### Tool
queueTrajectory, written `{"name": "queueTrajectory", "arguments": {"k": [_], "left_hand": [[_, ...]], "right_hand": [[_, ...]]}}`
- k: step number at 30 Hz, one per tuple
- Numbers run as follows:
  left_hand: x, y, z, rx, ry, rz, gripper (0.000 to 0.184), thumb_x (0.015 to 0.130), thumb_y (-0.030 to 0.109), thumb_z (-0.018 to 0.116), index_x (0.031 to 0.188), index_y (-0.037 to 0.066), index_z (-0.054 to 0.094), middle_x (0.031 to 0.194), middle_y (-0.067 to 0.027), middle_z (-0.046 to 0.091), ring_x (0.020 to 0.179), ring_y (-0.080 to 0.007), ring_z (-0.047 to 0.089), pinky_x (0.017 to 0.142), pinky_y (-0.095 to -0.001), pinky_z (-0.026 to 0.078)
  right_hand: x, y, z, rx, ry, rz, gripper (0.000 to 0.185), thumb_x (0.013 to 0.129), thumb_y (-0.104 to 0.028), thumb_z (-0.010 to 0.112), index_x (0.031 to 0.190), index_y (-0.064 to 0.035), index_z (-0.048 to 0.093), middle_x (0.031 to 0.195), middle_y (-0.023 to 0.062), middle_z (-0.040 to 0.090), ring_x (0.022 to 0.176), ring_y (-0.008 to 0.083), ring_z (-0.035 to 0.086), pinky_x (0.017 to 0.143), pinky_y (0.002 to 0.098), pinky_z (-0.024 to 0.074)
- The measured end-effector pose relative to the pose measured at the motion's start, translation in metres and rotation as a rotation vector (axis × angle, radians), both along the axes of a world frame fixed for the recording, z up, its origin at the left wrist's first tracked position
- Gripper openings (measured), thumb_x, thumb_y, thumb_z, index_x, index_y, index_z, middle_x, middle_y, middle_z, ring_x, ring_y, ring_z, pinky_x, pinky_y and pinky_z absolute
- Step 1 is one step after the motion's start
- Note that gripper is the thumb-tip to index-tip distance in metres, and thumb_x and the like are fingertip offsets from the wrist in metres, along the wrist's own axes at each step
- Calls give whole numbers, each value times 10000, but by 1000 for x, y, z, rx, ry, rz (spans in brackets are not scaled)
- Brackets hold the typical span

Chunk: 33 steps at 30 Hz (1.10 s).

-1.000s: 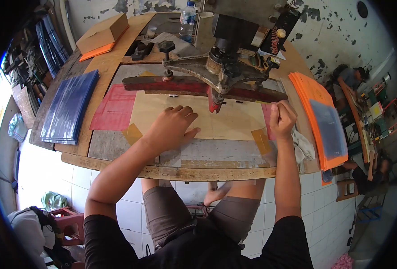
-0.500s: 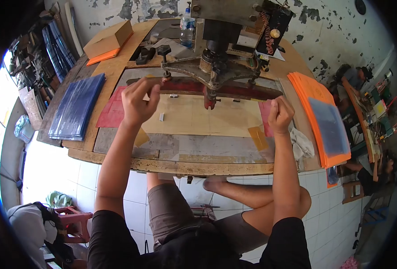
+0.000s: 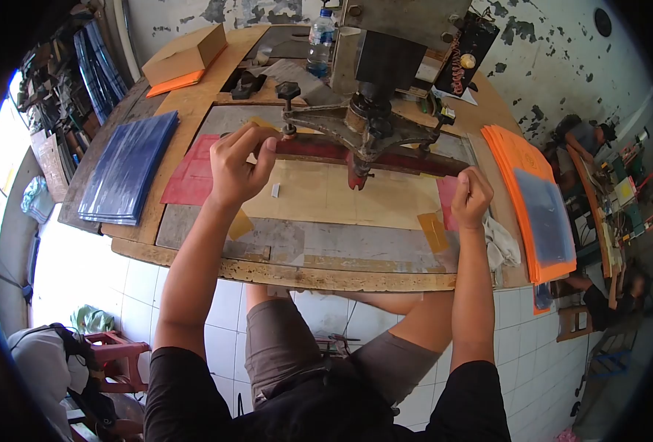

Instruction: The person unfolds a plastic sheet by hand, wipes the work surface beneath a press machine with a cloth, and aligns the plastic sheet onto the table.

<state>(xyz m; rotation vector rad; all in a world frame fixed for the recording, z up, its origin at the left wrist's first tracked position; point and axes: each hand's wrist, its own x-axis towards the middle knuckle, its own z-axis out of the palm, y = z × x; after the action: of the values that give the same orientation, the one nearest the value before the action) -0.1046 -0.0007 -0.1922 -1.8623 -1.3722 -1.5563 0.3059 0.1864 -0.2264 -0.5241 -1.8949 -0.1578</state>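
Note:
A heavy press head (image 3: 370, 121) with a dark red crossbar (image 3: 315, 150) hangs low over the table. My left hand (image 3: 239, 163) is closed around the bar's left end, just beside a black knob (image 3: 287, 90). At the other end, my right hand (image 3: 473, 197) is curled closed on the bar's right tip. Below the bar lies a pale yellowish board (image 3: 311, 193) with a small light metal piece (image 3: 275, 190) on it. Pink-red sheets (image 3: 190, 173) show at both sides of the board. A small brown card (image 3: 433, 233) lies by its front right corner.
Blue plastic sheets (image 3: 129, 169) are stacked on the left. Orange folders (image 3: 499, 158) with a clear blue sheet (image 3: 543, 214) lie right, beside a white cloth (image 3: 501, 247). A cardboard box (image 3: 186, 55) and water bottle (image 3: 320, 44) stand behind. Another person (image 3: 584, 136) sits far right.
The crossbar has come down and nearer with both hands on it, now covering small pieces on the board. My right leg, earlier bent outward, has moved in under the table.

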Motion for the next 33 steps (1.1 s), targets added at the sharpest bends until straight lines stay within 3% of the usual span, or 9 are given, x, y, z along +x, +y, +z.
{"name": "queueTrajectory", "arguments": {"k": [8, 14, 17, 22, 25, 31, 33], "left_hand": [[-2, -3, -2, -78, -11, -56, 156, 1012, 53, 637, 946, 18, 774, 795, -108, 730, 627, -243, 703, 591, -344, 541], [2, -4, -2, -286, -64, -83, 130, 981, 96, 688, 922, 45, 792, 716, -98, 720, 605, -249, 711, 609, -382, 564], [6, -1, -5, -391, 183, -182, 101, 942, 126, 726, 904, 64, 797, 698, -94, 722, 591, -262, 716, 602, -396, 571], [26, -1, -14, -564, 325, -256, 140, 865, 176, 753, 924, 65, 815, 970, -111, 809, 824, -328, 765, 803, -438, 614], [29, -4, -13, -707, 375, -227, 163, 906, 179, 742, 962, 53, 829, 1012, -99, 825, 883, -305, 785, 847, -419, 622], [27, -2, -17, -793, 353, -198, 175, 898, 183, 739, 956, 52, 839, 1000, -109, 834, 878, -316, 787, 854, -427, 621], [27, 0, -22, -729, 334, -216, 197, 883, 204, 714, 905, 52, 837, 920, -124, 815, 825, -330, 771, 799, -440, 611]], "right_hand": [[0, -1, -2, -117, 10, 71, 349, 1058, -131, 596, 743, 12, 552, 681, 137, 508, 573, 307, 522, 543, 415, 385], [-10, -16, 11, -213, -127, 62, 290, 994, -71, 674, 740, 22, 571, 677, 121, 535, 548, 273, 516, 531, 403, 384], [-16, -23, 14, -238, -199, 123, 234, 911, -43, 727, 726, 16, 596, 688, 126, 583, 551, 275, 556, 535, 391, 427], [-34, -32, 10, -242, -371, 239, 130, 812, -53, 736, 727, 0, 653, 717, 120, 654, 584, 276, 633, 566, 379, 506], [-31, -28, 1, -348, -463, 264, 79, 801, -85, 724, 751, -24, 716, 745, 102, 713, 612, 267, 679, 590, 373, 545], [-33, -33, 0, -465, -576, 238, 95, 815, -123, 734, 801, -47, 789, 818, 98, 788, 674, 281, 738, 633, 369, 592], [-33, -33, 3, -473, -579, 245, 100, 816, -130, 743, 809, -45, 796, 823, 100, 791, 688, 290, 746, 648, 378, 599]]}}
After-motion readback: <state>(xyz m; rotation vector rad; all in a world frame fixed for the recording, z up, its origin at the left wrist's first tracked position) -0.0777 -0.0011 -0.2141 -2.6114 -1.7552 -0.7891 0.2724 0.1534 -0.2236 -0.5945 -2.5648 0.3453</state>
